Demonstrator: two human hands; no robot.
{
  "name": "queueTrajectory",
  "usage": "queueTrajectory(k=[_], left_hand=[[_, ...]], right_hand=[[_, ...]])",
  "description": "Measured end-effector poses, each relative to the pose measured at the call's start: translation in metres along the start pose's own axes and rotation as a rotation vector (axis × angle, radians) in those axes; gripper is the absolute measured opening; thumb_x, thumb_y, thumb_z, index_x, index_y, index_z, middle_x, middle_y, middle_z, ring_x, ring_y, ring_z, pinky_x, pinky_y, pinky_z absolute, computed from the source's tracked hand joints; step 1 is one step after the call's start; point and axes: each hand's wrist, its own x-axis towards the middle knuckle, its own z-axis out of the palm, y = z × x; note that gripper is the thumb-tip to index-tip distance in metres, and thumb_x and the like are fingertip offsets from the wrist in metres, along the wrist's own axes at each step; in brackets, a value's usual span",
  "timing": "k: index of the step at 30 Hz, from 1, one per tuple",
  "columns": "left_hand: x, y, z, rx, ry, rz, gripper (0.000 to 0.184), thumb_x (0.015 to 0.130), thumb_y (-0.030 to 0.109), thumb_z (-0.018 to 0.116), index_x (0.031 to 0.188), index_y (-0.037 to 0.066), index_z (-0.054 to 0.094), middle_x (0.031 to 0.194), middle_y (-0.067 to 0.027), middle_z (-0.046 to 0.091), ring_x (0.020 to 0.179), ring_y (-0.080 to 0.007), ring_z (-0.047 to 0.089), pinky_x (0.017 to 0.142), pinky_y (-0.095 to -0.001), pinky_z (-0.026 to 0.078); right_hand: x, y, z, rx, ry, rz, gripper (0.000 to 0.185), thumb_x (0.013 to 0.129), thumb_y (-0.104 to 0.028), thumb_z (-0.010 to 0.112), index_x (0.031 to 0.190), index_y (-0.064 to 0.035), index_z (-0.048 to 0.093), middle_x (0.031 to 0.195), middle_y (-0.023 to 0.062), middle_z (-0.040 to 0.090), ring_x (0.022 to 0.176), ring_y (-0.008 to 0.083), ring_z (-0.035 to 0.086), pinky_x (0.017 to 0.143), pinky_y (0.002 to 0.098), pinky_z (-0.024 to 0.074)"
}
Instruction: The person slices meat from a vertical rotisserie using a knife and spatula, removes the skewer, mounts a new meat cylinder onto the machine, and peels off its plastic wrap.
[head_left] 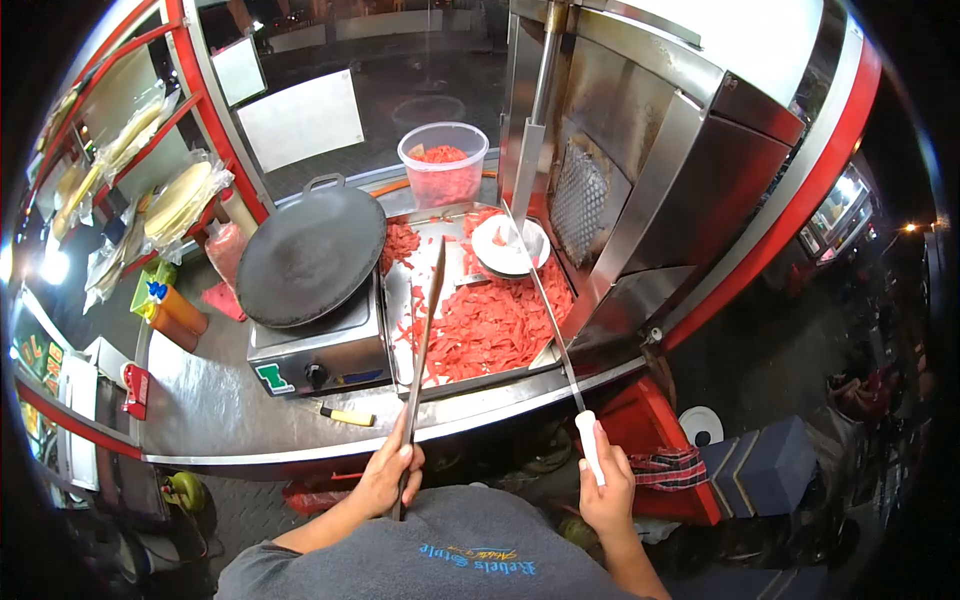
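My left hand (388,474) is closed around a pair of long metal tongs (430,318), whose tips reach over the left part of a metal tray (398,345). In my right hand (608,490) is a long thin knife (560,340), gripped by its white handle, the blade pointing away from me across the tray. Red sliced meat (485,325) lies loose over much of the tray. Toward the tray's back right sits a white bowl (512,262) with a few red bits in it, and the blade passes over it.
A black griddle pan (312,255) rests on a stove left of the tray. Behind stands a clear bucket (443,170) of red meat. An upright metal grill (585,195) rises at the right. A yellow-handled tool (347,414) and sauce bottles (175,318) are on the counter (215,415).
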Motion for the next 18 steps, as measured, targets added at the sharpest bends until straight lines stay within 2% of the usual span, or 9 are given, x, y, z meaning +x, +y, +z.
queueTrajectory(k=[6,13,14,18], left_hand=[[0.03,0.015,0.007,-0.052,-0.022,0.06,0.07,0.111,0.03,0.038,0.167,0.022,-0.003,0.089,-0.0055,0.043,0.049,-0.0101,0.045,0.044,-0.023,0.042],[0.049,0.025,0.039,-0.069,-0.183,-0.033,0.068,0.113,0.034,0.036,0.166,0.023,-0.004,0.093,-0.0064,0.042,0.051,-0.0104,0.045,0.047,-0.0238,0.044],[0.051,0.025,0.043,-0.065,-0.197,-0.038,0.066,0.114,0.033,0.034,0.166,0.025,-0.006,0.094,-0.0066,0.041,0.052,-0.0105,0.044,0.048,-0.0247,0.045],[0.051,0.029,0.06,-0.172,-0.202,-0.049,0.071,0.111,0.039,0.04,0.165,0.033,-0.006,0.091,-0.0063,0.041,0.047,-0.0106,0.043,0.043,-0.0251,0.043]], right_hand=[[0.002,-0.002,0.0,-0.021,-0.034,0.033,0.064,0.088,0.003,0.063,0.15,-0.0044,0.051,0.099,0.0216,0.063,0.082,0.0352,0.064,0.077,0.0403,0.053],[-0.003,-0.006,0.012,0.027,-0.026,0.074,0.063,0.09,0.0,0.064,0.151,-0.004,0.049,0.099,0.0215,0.063,0.082,0.0345,0.064,0.077,0.0398,0.0528],[-0.004,-0.009,0.014,0.034,-0.024,0.084,0.063,0.091,-0.001,0.063,0.152,-0.0043,0.048,0.099,0.0211,0.063,0.083,0.0345,0.064,0.078,0.0401,0.0526],[-0.007,-0.024,0.025,-0.032,-0.006,0.092,0.068,0.089,0.001,0.064,0.154,-0.0069,0.046,0.098,0.0195,0.06,0.084,0.0355,0.064,0.077,0.0416,0.0521]])
